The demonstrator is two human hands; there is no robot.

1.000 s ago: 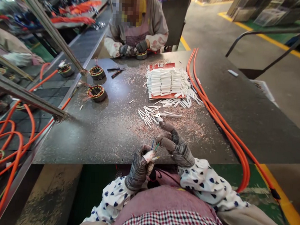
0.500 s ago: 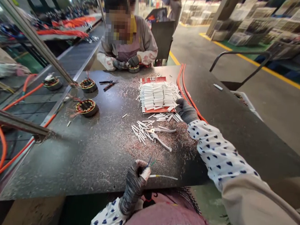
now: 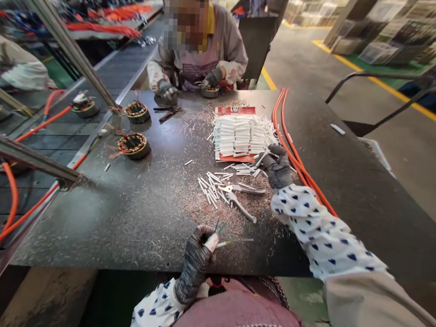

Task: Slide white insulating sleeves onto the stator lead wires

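Now, right hand (image 3: 276, 167): shifted from the wires (image 3: 223, 243) to the pile (image 3: 241, 135); a tube (image 3: 264, 158) seemingly pinched.
Left hand (image 3: 195, 257): wires kept clamped over the worktop (image 3: 128, 227).
Tube: beside the pile's near right corner, apparently freshly picked.

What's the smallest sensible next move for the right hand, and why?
From the pile of white tubes, I'd probably draw just one clear with the right hand: it is at the pile's near right corner, while the left hand holds thin wires. Whether it already pinches a tube, I can't tell for sure.
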